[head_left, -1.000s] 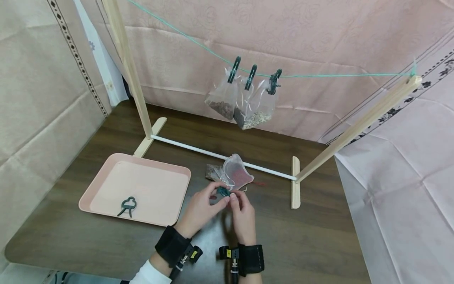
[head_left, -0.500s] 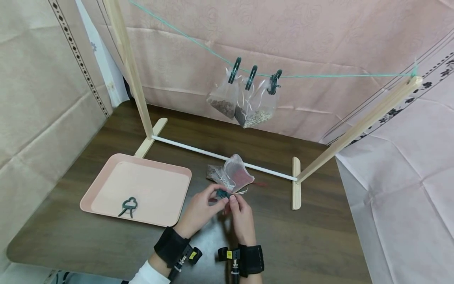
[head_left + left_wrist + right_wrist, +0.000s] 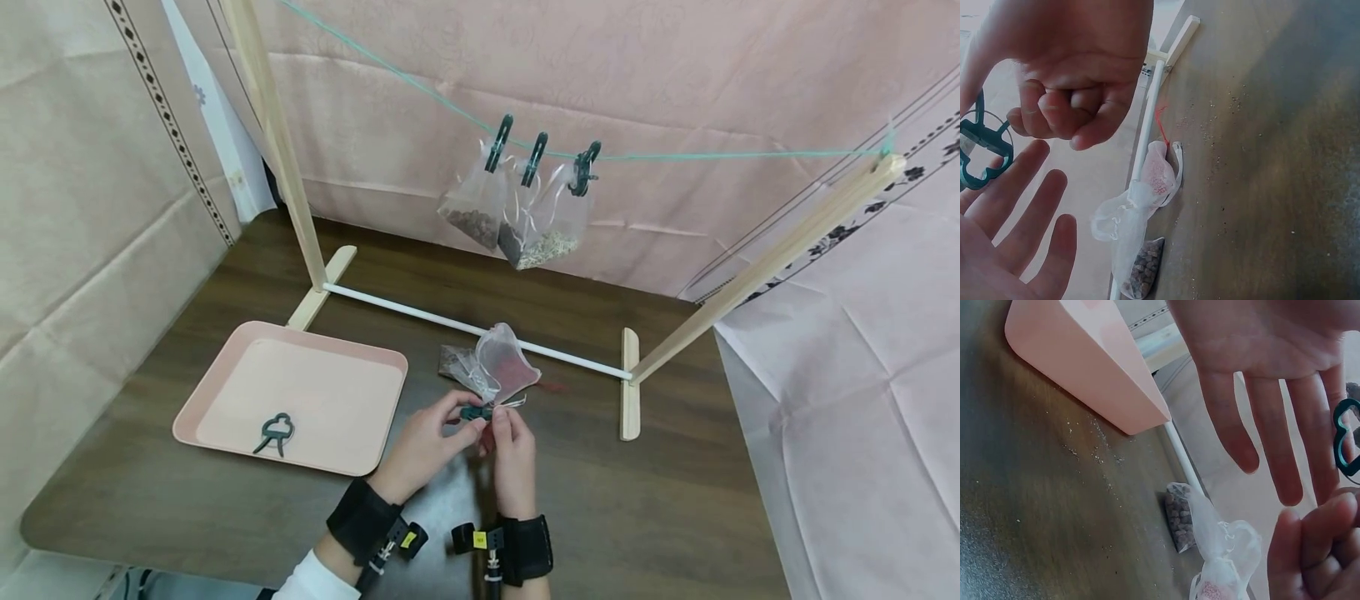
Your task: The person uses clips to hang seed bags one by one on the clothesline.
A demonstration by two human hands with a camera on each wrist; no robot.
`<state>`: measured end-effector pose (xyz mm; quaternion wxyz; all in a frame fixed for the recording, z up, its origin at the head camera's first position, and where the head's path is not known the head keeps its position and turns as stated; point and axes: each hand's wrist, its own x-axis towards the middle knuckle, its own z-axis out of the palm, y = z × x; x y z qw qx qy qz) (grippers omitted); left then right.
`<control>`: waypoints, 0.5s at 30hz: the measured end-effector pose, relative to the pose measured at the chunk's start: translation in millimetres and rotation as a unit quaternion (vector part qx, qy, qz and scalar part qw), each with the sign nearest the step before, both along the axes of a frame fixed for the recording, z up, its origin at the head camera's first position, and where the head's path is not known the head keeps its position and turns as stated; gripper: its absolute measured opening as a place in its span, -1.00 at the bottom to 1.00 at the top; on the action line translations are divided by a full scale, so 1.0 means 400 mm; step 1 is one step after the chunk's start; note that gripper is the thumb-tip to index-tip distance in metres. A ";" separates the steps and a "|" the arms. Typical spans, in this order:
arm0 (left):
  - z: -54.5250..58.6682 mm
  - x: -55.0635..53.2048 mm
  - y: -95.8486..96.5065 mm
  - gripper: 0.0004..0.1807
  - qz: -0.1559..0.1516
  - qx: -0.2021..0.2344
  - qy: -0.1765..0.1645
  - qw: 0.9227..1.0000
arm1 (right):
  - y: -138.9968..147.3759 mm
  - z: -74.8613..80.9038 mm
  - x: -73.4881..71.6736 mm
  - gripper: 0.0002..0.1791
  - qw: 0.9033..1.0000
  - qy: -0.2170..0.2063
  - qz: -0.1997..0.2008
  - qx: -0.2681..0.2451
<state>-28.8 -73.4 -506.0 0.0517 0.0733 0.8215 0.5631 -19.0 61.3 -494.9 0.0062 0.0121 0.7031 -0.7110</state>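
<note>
Both hands meet at a dark green clothespin (image 3: 477,412) above the table. My left hand (image 3: 426,442) pinches it with thumb and forefinger, while the other fingers stretch out straight. My right hand (image 3: 514,462) grips its handles between thumb and curled fingers; the left wrist view shows the clothespin (image 3: 991,141) between the hands. Just beyond lies a white mesh drawstring bag (image 3: 504,360) with pinkish contents. Beside it is a clear bag of brown pellets (image 3: 454,363), plainer in the right wrist view. On the line, clothespins hold several clear filled bags (image 3: 551,237).
A pink tray (image 3: 300,383) with one green clothespin (image 3: 276,433) stands at left. A white rod (image 3: 405,312) joins two wooden posts that carry a teal cord (image 3: 720,156). Small crumbs are scattered on the table. Pink cloth hangs behind.
The clothespin has turned slightly to lie more level between the fingers. The right-hand fingers have shifted a little on it. The bags and tray stay where they were.
</note>
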 end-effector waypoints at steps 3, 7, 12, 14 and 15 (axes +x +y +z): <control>-0.003 -0.001 0.000 -0.56 0.003 -0.003 0.004 1.000 | 0.000 -0.002 -0.001 -0.67 1.000 0.002 -0.006 0.008; -0.008 -0.003 -0.001 -0.58 0.010 -0.009 0.020 1.000 | -0.002 -0.006 -0.002 -0.68 1.000 -0.003 -0.017 0.011; -0.016 -0.005 -0.001 -0.64 0.022 -0.023 0.048 0.998 | 0.002 -0.033 -0.010 -0.68 0.999 -0.019 -0.025 -0.016; -0.018 -0.007 -0.001 -0.65 0.029 -0.029 0.067 0.997 | 0.004 -0.050 -0.014 -0.67 0.999 -0.028 -0.029 -0.029; -0.020 -0.008 -0.001 -0.65 0.032 -0.033 0.079 0.996 | 0.005 -0.059 -0.016 -0.66 0.998 -0.032 -0.030 -0.036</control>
